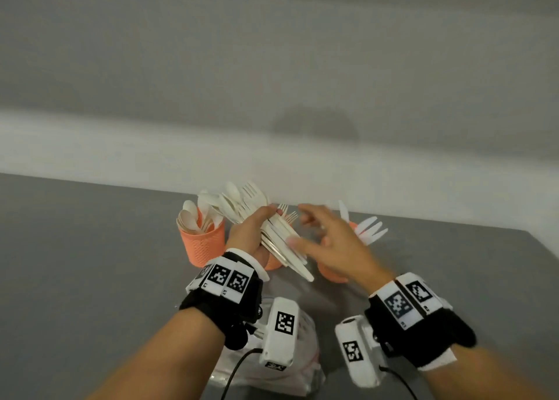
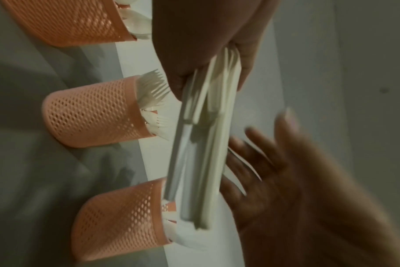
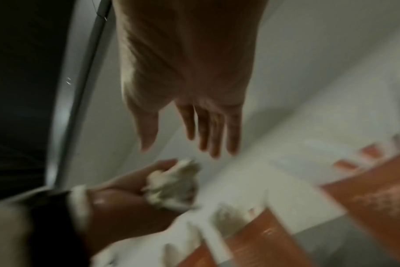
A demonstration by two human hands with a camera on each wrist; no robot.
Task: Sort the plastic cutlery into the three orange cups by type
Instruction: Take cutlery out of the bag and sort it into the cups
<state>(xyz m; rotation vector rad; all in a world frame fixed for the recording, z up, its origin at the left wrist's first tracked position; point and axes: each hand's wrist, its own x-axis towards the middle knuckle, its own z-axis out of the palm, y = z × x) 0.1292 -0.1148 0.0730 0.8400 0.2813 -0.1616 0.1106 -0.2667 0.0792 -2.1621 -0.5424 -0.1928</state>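
My left hand (image 1: 251,230) grips a thick bundle of white plastic cutlery (image 1: 281,242), spoon and fork heads fanning out behind it and handles pointing toward me. The same bundle (image 2: 201,144) hangs from the left hand (image 2: 206,59) in the left wrist view. My right hand (image 1: 326,242) hovers just right of the bundle with fingers spread, holding nothing. Three orange mesh cups stand in a row: the left cup (image 1: 202,242) holds spoons, the middle cup (image 2: 91,112) holds forks, the right cup (image 2: 119,222) holds knives (image 1: 369,229).
The grey table (image 1: 90,263) ends at a white wall behind the cups. A clear plastic bag (image 1: 272,369) lies on the table under my wrists. The right wrist view is blurred; my spread right hand (image 3: 189,130) shows there above the left hand.
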